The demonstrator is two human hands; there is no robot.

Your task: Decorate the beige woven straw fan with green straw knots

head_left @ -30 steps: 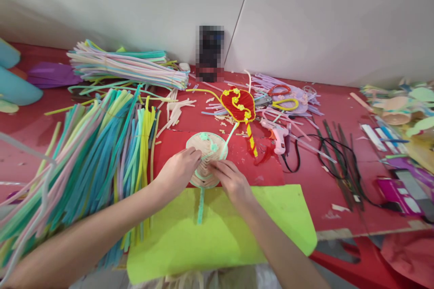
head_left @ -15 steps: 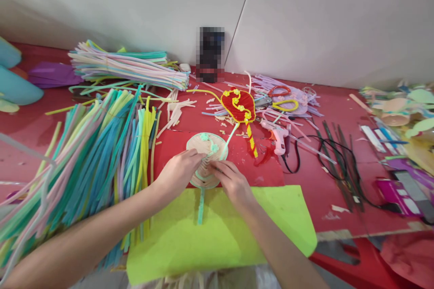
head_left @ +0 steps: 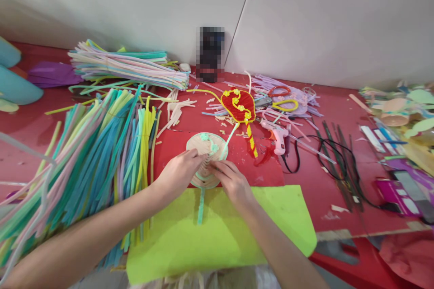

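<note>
A round fan of cream pipe cleaners (head_left: 193,142) lies flat, edged in mint green, with its mint handle (head_left: 201,207) pointing toward me. Two small mint flowers (head_left: 214,148) sit on its upper face. My left hand (head_left: 181,169) rests over the fan's left side, thumb and fingers pinched together. From the right, my right hand (head_left: 233,180) pinches close beside it, near the fan's middle. A mint-green pipe cleaner (head_left: 232,135) runs from the upper right down to the fingers, which hide the exact grip.
Beyond lies a red fan with yellow flowers (head_left: 237,108). Right of it are scissors (head_left: 285,105) and a pink glue gun (head_left: 278,137) with a black cord. Bundled pipe cleaners (head_left: 101,162) fill the left. A lime-green sheet (head_left: 224,235) covers the front edge.
My left fingertips have shifted very slightly to the right over the fan. My right hand and the fan stay almost in place.
</note>
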